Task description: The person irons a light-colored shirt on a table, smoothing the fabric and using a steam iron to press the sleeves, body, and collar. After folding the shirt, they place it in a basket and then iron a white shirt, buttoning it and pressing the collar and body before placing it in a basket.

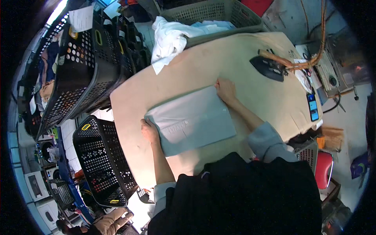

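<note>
Grey cloth [196, 113] lies folded mid-frame, my left hand [150, 131] curled around its left edge, my right hand [226, 91] pinching its upper-right corner; uneven pulling could skew or crease the fold

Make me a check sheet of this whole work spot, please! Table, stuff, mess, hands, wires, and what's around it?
Surface: table with a beige cover, a bit wrinkled.
Job's things: grey folded cloth, lying flat; iron on the table's far right part.
Clutter: phone by the right edge; white cloth draped over the rim of the grey-green basket at the far side.
Grips: left grip on the folded cloth's left edge, right grip on its far right corner; both look closed on it.
Cables: brownish cord hanging from above to the iron.
Surroundings: black baskets at left; red chair at right; another person at lower left.
</note>
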The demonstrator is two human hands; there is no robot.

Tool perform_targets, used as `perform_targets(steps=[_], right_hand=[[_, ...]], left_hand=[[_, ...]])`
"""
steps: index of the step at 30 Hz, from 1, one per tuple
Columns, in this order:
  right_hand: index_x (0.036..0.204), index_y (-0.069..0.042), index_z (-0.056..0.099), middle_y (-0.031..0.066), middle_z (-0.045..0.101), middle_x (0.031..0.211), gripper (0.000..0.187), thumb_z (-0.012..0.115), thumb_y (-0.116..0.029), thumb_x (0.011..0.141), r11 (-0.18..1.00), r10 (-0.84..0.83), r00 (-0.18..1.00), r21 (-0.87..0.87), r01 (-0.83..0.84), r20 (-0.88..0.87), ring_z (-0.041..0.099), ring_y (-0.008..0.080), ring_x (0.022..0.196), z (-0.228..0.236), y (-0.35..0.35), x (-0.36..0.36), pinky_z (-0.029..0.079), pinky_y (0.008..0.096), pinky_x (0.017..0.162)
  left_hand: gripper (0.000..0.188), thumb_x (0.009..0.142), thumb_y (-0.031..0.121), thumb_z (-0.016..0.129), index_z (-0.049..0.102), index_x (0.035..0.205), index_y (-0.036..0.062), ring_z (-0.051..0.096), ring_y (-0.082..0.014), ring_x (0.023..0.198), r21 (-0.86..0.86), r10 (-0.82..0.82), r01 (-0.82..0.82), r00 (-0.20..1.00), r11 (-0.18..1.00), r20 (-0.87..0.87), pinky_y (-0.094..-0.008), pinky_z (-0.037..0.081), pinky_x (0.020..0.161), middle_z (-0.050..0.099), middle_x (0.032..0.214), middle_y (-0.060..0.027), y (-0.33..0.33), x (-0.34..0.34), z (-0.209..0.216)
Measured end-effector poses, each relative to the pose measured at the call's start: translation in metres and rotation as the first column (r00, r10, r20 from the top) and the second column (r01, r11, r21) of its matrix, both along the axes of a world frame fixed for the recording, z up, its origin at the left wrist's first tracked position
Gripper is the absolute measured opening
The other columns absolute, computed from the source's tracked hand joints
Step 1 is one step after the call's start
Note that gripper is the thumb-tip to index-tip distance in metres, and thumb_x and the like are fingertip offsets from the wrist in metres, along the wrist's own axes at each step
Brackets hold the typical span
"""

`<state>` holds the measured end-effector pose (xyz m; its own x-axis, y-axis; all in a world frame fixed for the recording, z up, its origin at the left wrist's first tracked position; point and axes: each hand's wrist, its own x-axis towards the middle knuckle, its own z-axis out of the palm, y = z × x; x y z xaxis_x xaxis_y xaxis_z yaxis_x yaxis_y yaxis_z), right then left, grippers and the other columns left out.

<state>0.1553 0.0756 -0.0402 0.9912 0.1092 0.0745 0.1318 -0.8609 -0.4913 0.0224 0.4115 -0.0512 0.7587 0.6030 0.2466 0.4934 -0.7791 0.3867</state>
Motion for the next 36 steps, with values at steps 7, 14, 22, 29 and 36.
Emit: perform_targets(steps=[7,14,22,29,36], right_hand=[[0.112,-0.007,0.048,0.0103,0.052,0.107,0.054,0.064,-0.036,0.069,0.824,-0.162,0.931,-0.473,0.310,0.327,0.045,0.0257,0.104,0.106,-0.154,0.039,0.030,0.0473,0.086],[0.107,-0.006,0.048,0.0155,0.051,0.103,0.042,0.063,-0.015,0.068,0.727,0.199,0.974,-0.650,-0.220,-0.107,0.050,0.0329,0.095,0.097,-0.265,0.096,0.040,0.0421,0.080],[0.107,-0.002,0.047,0.0198,0.051,0.105,0.042,0.055,-0.002,0.066,0.846,0.349,0.937,-0.421,-0.329,-0.032,0.051,0.0374,0.091,0.085,-0.203,0.069,0.042,0.0428,0.076],[0.088,-0.006,0.045,0.0174,0.058,0.072,0.013,0.045,-0.017,0.080,0.758,0.610,0.783,-0.197,-0.622,-0.124,0.058,0.0355,0.067,0.116,-0.010,-0.069,0.044,0.0459,0.057],[0.077,-0.005,0.047,0.0117,0.056,0.063,0.010,0.048,-0.015,0.079,0.537,0.840,0.530,-0.304,-0.787,0.113,0.060,0.0239,0.054,0.089,0.125,-0.161,0.048,0.0370,0.048]], left_hand=[[0.033,0.083,0.025,0.053,0.042,0.103,0.0013,0.056,-0.0294,0.075,-0.223,0.054,-0.037,0.996,0.974,0.073,-0.0391,0.043,0.064,0.055,0.089,-0.0161,-0.007,-0.048,0.047],[0.035,0.077,0.026,0.061,0.041,0.091,0.0007,0.053,-0.0277,0.073,-0.123,0.078,-0.088,0.994,0.988,-0.082,-0.0376,0.042,0.064,0.051,0.083,-0.0155,-0.042,-0.126,0.041],[0.026,0.080,0.024,0.059,0.048,0.077,0.0010,0.055,-0.0208,0.062,-0.516,0.056,-0.051,0.998,0.855,-0.005,-0.0317,0.044,0.058,0.054,0.071,-0.0105,-0.033,-0.150,0.025],[0.020,0.083,0.023,0.056,0.054,0.082,0.0026,0.054,-0.0103,0.064,-0.866,0.171,-0.043,0.984,0.498,0.049,-0.0245,0.042,0.057,0.056,0.072,-0.0033,-0.021,-0.160,0.034],[0.018,0.081,0.024,0.058,0.056,0.086,0.0068,0.055,-0.0106,0.074,-0.836,0.296,-0.071,0.948,0.544,0.112,-0.0240,0.039,0.061,0.056,0.078,-0.0009,0.008,-0.175,0.041]])
